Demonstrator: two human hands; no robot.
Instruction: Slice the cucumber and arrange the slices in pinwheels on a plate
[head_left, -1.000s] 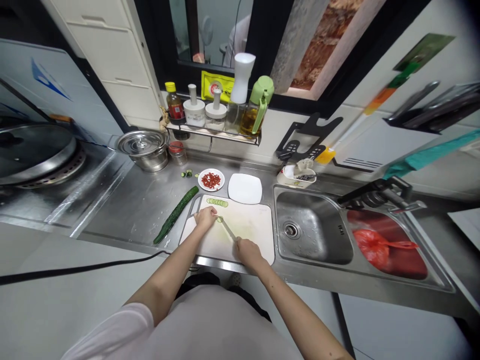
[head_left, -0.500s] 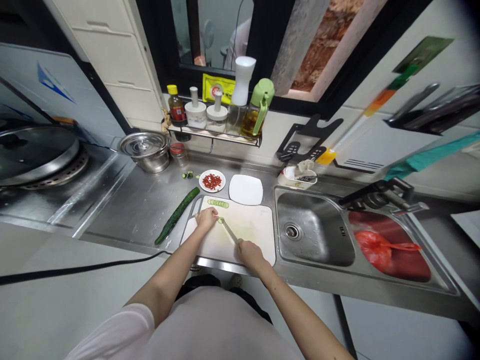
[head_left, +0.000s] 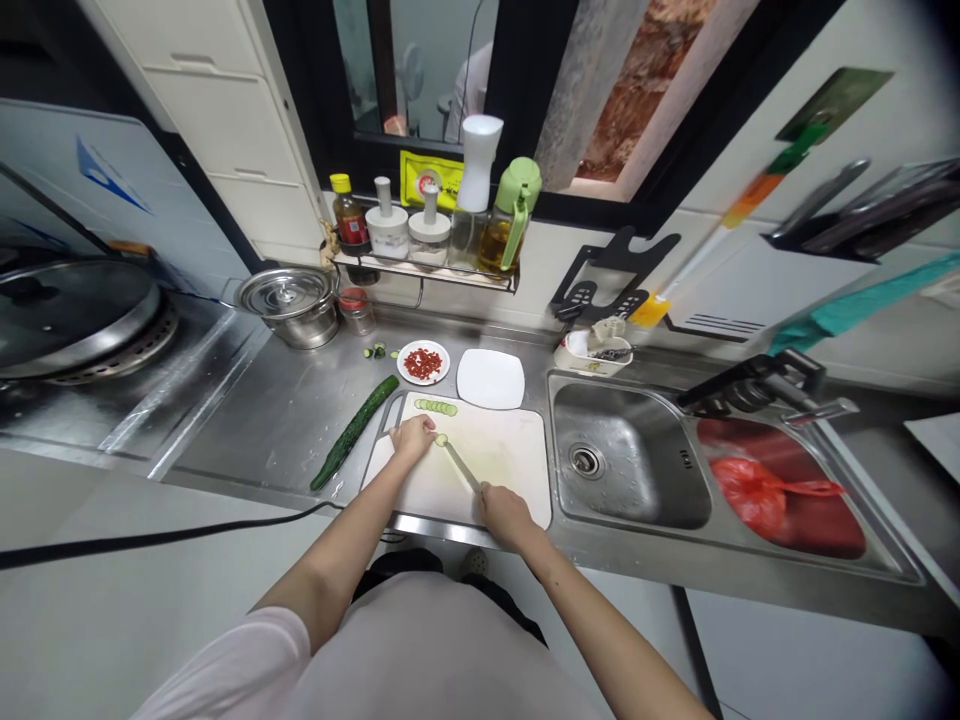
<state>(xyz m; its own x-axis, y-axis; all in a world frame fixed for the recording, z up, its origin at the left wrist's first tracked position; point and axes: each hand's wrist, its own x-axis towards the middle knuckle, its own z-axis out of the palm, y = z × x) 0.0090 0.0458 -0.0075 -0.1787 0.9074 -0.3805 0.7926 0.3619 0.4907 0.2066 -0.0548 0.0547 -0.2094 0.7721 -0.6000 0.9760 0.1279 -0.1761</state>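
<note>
On the white cutting board (head_left: 517,470), my left hand (head_left: 412,437) is curled with its fingertips pressed at the edge of a pale green cucumber slice (head_left: 441,440). The handle of a knife (head_left: 463,467) is gripped in my right hand (head_left: 505,513). Its blade points away to the left, and the tip meets or nearly meets that slice. A row of overlapping cucumber slices (head_left: 436,407) lies along the board's far left edge. Left of the board rests a whole dark green cucumber (head_left: 355,433).
Behind the board stand a plate of chopped red pieces (head_left: 423,362) and a white square plate (head_left: 491,379). To the right is a steel sink (head_left: 630,450), with a red plastic bag (head_left: 754,495) beyond. A lidded pot (head_left: 292,310) and a seasoning rack (head_left: 427,265) are at the back.
The knife tip has drawn back slightly toward me, right of the slice, and my right hand has shifted a little toward me. My left hand stays in place; the view tilts slightly.
</note>
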